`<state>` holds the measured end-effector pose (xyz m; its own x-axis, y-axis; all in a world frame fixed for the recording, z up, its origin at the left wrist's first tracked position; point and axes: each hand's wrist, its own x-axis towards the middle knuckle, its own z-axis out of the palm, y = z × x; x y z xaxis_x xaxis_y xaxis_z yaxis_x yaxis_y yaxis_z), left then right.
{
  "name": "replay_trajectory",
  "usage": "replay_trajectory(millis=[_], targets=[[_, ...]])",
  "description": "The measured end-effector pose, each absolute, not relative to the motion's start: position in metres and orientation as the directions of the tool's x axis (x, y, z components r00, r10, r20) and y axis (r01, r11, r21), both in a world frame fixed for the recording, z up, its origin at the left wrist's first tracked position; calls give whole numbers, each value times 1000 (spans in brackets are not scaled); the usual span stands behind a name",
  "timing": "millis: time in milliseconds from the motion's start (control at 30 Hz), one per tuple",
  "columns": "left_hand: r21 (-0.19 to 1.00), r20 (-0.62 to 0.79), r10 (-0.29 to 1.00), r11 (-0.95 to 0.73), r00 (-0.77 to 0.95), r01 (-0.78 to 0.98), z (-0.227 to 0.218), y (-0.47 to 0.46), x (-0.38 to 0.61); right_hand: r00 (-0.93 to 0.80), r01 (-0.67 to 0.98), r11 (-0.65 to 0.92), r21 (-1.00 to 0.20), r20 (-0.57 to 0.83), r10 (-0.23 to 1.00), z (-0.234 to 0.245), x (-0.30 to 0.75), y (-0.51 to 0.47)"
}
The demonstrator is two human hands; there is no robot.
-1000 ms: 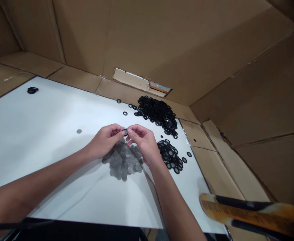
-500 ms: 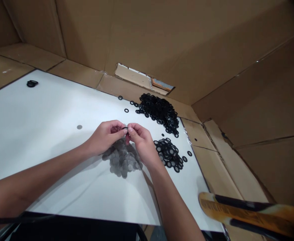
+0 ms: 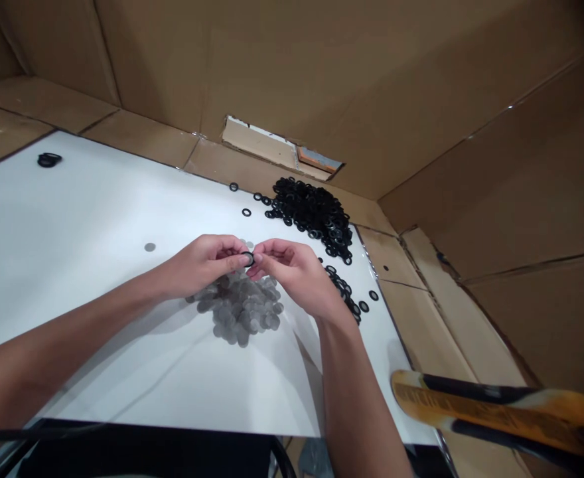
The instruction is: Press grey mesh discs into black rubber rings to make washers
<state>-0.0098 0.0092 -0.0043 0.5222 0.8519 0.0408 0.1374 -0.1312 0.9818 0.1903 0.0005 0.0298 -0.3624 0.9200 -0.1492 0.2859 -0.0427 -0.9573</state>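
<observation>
My left hand and my right hand meet fingertip to fingertip above a heap of grey discs on the white sheet. Both pinch one small black ring between them. A big pile of black rings lies beyond my right hand. A smaller pile of black rings is partly hidden behind my right wrist.
Cardboard walls enclose the white sheet at the back and right. Loose black rings lie near the big pile, a lone grey disc sits to the left, a black piece at far left. An orange and black object lies at lower right.
The view has shifted a little. My hands stay pinched together on the ring, and my right hand now covers more of the smaller ring pile.
</observation>
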Motion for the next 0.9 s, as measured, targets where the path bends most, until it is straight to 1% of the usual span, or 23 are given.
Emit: replay_trajectory(millis=[200,367,500,733,800,900], targets=[[986,-4,823,-91,568,140,-2,8,-9,-421,349,13,-937,-144,895,25,189,-3],[990,-20,806,-66,592,122,-3,11,-10,-443,336,43,-941,-118,889,20,189,-4],[992,-51,823,-24,566,125,-2,12,-11,-434,337,92,-937,-68,898,20,190,-5],[999,-18,883,-8,469,53,0,11,-9,-429,364,143,-920,-29,903,22,190,-6],[999,-7,895,-7,445,31,0,10,-9,-415,328,139,-935,-10,910,21,187,-6],[1000,12,927,-14,374,3,0,10,-8,-337,203,101,-974,28,941,16,181,-5]])
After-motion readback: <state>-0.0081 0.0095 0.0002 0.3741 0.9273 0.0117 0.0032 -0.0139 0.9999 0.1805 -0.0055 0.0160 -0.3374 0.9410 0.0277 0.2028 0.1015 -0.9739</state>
